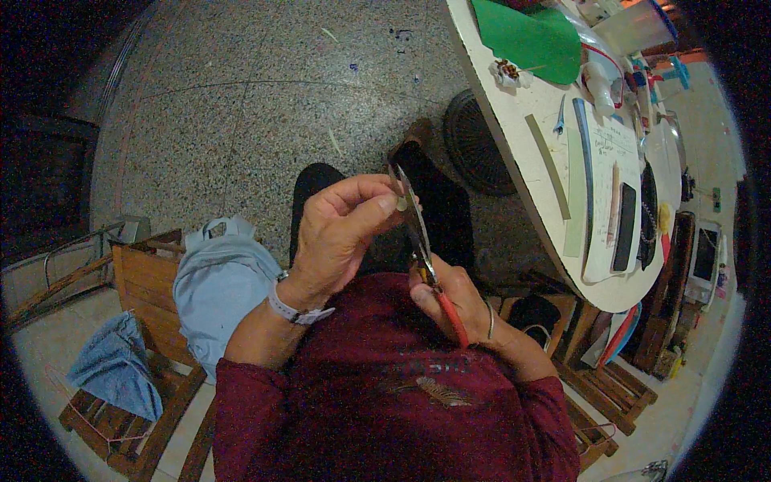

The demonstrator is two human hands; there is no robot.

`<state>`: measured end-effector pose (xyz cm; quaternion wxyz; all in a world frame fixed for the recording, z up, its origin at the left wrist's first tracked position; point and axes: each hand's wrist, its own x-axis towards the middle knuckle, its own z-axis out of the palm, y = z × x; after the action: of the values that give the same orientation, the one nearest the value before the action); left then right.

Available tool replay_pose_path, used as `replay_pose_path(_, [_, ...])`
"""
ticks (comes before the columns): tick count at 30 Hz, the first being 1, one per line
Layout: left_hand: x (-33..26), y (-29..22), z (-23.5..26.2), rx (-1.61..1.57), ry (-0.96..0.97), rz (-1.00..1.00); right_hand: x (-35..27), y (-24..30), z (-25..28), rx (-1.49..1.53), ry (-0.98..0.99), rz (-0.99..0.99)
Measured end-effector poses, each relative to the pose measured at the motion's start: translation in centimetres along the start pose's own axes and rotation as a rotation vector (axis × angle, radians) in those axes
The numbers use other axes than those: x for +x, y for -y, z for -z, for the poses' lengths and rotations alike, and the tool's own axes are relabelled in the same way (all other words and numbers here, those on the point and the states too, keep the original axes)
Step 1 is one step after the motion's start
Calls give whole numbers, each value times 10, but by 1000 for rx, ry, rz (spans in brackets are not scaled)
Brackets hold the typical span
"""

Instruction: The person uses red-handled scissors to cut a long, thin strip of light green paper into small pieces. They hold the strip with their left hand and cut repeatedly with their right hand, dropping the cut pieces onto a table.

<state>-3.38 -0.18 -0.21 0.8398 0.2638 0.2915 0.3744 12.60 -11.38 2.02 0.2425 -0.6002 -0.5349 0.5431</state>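
Note:
My left hand [341,229] is closed in a pinch, thumb against forefinger, on a small pale green piece [401,204]. Only a rounded bit of it shows past the fingertips. In my right hand [462,293] is a pair of scissors [451,317] with red handles. Their blades point up and away, close beside the pale piece and the left fingertips. Whether the blades touch the piece I cannot tell. Both hands are held above my lap, in front of a dark red shirt [385,353].
At the right, a cream table [514,120] bears a green sheet [530,40], an olive strip [549,165], a pale green strip [573,209] and an open notebook [601,233]. A light blue backpack [221,281] rests on a wooden chair [144,273] at left. Thin scraps lie on the floor.

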Motion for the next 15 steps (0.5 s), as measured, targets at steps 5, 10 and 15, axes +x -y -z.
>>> replay_pose_path(5, [-2, 5, -4, 43, -18, -22, 0, -3, 0, -3, -22, 14])
replay_pose_path(10, [0, 7, -1, 47, 27, -41, 0, -5, -1, -15, -17, 6])
replay_pose_path(15, [0, 8, 2, 79, 32, -66, 2, -5, 0, -25, -3, 8])
